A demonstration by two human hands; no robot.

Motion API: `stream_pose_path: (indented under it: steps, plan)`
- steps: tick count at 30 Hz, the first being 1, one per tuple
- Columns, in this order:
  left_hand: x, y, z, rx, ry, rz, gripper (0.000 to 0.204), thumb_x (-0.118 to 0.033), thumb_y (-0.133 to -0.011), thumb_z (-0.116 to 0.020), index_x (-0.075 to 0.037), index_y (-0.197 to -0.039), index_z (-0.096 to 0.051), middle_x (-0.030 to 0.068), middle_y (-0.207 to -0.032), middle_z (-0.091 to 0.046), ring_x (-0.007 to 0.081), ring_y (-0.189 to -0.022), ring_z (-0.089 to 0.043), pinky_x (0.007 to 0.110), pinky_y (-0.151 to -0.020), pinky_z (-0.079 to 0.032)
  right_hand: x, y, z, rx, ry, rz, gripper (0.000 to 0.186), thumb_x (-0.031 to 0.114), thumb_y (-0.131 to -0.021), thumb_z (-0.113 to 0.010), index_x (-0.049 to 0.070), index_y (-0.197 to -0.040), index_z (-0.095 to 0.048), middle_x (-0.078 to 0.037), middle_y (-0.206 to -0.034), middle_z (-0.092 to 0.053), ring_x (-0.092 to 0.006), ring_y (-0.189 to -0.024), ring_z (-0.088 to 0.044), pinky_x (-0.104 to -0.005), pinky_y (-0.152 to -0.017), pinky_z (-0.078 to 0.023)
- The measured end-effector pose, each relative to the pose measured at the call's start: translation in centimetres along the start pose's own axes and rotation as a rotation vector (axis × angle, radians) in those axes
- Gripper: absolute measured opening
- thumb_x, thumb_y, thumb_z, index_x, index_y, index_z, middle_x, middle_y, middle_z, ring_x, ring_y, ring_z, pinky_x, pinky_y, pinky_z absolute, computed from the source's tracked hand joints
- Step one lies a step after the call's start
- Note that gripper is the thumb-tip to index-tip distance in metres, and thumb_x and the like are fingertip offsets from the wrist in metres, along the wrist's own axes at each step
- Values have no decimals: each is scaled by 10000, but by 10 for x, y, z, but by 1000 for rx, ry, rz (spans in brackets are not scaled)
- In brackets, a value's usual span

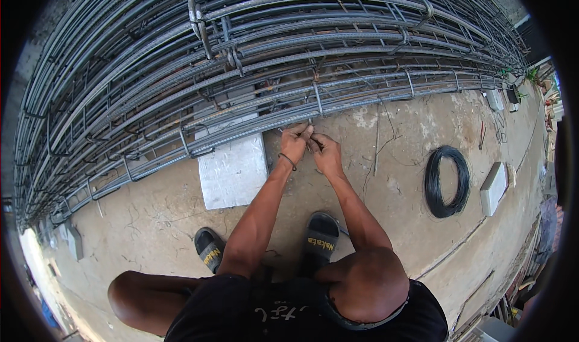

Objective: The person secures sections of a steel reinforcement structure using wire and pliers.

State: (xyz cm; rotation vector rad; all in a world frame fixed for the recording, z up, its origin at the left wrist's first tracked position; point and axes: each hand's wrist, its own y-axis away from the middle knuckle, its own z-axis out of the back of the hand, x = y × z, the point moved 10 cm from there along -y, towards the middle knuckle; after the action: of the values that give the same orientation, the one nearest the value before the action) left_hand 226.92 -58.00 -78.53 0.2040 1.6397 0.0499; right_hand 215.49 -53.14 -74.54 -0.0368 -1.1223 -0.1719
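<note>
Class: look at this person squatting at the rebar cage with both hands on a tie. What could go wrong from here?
1. Both bare hands, left hand and right hand, pinch thin tie wire at the rebar cage; a wire end could prick them.
2. Open sandals leave toes exposed to loose wire scraps on the concrete.

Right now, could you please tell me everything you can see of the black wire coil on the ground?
The black wire coil is a thin ring of many wound turns, apparently tie wire, dark and slightly glossy. It lies flat on the concrete floor, to the person's right, apart from both hands. Nothing touches it; a pale block lies just beyond it.
</note>
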Motion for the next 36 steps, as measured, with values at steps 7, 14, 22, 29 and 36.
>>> stream_pose_path:
  steps: [7,14,22,29,36]
  plan:
    - [5,7,-12,48,289,158,216,-104,-840,-667,31,-1009,-661,61,-890,-656,117,-757,-576,252,-695,-463,-10,0,17,108,-128,-125,236,154,-847,-625,-5,-1020,-648,-163,-865,-669,-197,-778,-643,-305,-705,-490]
    - [12,6,-8,123,373,323,265,-106,-823,-685,52,-1030,-636,74,-881,-649,131,-747,-597,259,-587,-482,8,-3,14,111,33,-96,215,179,-885,-600,-33,-890,-641,-80,-700,-639,-110,-613,-587,-280,-579,-481]
    - [-20,11,1,23,-22,130,136,-65,-814,-674,47,-890,-661,72,-719,-642,123,-571,-568,261,-501,-455,23,-20,35,-18,212,238,159,107,-840,-570,9,-938,-648,-171,-877,-627,-316,-771,-622,-353,-674,-473]
    - [-21,27,-7,17,327,296,159,-74,-822,-663,36,-937,-649,99,-764,-667,156,-632,-638,247,-530,-490,-8,-17,-2,33,-144,183,229,-44,-811,-496,6,-996,-621,-153,-914,-616,-288,-820,-616,-341,-718,-479]
    - [-23,18,-6,173,139,385,258,-99,-833,-661,38,-1044,-606,106,-767,-669,166,-594,-643,253,-511,-500,-21,-20,-1,149,-109,100,225,35,-829,-571,25,-1047,-624,-95,-914,-651,-173,-828,-614,-296,-742,-474]
